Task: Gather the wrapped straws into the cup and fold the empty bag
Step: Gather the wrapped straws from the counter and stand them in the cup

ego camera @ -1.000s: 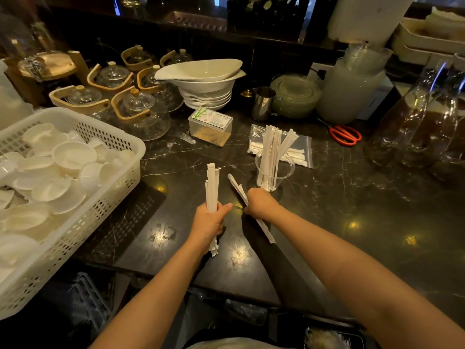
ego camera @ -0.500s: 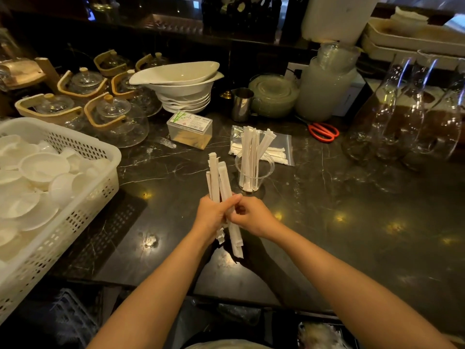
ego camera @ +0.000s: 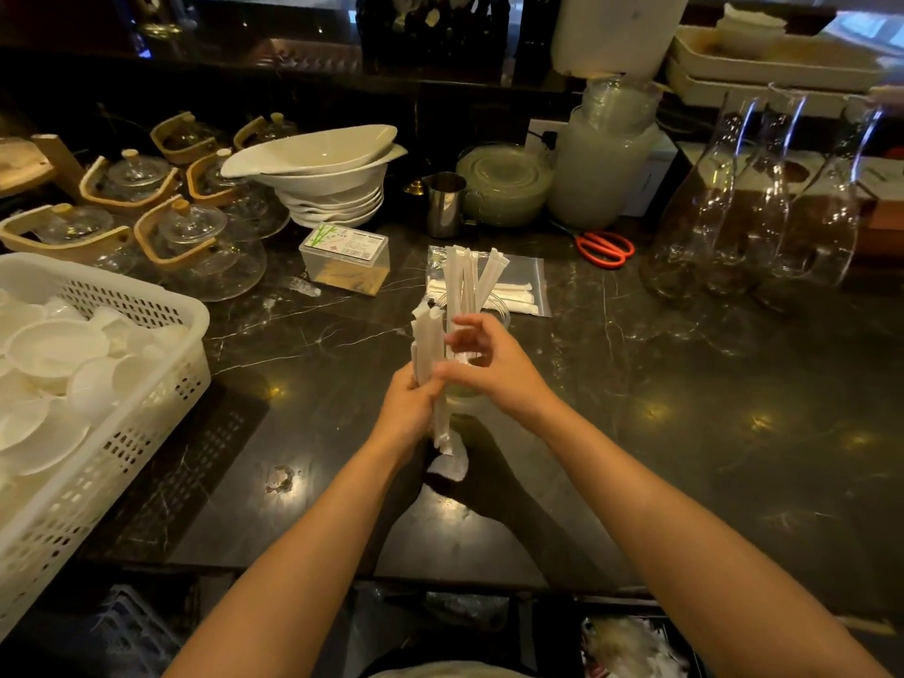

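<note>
My left hand (ego camera: 408,408) grips an upright bundle of white paper-wrapped straws (ego camera: 426,345) above the dark marble counter. My right hand (ego camera: 482,364) is beside the bundle with its fingers spread, touching the straws near their upper part. Just behind my hands stands a clear plastic cup (ego camera: 499,308) with several wrapped straws (ego camera: 467,278) sticking up from it; my right hand hides most of the cup. Behind the cup lies a clear zip bag (ego camera: 531,281) flat on the counter, with a few wrapped straws (ego camera: 508,292) inside.
A white basket (ego camera: 161,384) of small white dishes fills the left. Glass teapots (ego camera: 195,237), stacked white bowls (ego camera: 327,183), a toothpick box (ego camera: 347,256), a steel jug (ego camera: 444,203), red scissors (ego camera: 604,248) and glass carafes (ego camera: 753,212) line the back.
My right hand brought a single straw from the counter to the bundle in my left hand, then let go and opened. Both hands moved forward, close to the cup.
</note>
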The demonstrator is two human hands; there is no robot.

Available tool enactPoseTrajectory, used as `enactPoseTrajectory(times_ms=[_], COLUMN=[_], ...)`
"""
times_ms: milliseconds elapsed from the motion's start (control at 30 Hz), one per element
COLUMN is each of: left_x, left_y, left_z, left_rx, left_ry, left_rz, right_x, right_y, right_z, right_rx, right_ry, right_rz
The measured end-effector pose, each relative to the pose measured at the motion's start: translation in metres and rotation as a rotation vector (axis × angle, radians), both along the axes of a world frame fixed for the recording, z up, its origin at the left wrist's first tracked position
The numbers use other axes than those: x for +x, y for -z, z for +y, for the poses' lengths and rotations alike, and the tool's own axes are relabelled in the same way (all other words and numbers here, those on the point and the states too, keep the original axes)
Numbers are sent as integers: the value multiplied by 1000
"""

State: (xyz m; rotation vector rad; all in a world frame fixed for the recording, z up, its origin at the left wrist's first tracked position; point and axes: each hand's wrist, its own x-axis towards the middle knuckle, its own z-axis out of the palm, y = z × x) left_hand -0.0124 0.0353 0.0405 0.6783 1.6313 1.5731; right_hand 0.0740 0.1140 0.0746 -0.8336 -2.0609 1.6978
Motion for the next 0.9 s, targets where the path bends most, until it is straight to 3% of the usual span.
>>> enactPoseTrajectory(times_ms=[133,233,333,567,733,900], left_x=[13,21,22,19,21,26], left_y=[-6,-8,1,5,6,6], left_z=[8,14,13,9,10,12], left_rx=[81,134,145,1,-31,-54], left_ry=[53,20,2,51,-2,16], left_rz=[12,-173,-202,-151,-305,-113], right_x=[-9,-11,-9,-9,-10,-11], right_y=[-16,-17,-9,13,25,34], right_z=[-6,-9,-12,-12,-12,-9], right_rx=[-5,-8,64,4,-56,-136], right_ry=[-35,-56,-53,-10,25,7], right_rz=[100,161,126,128,89,-2])
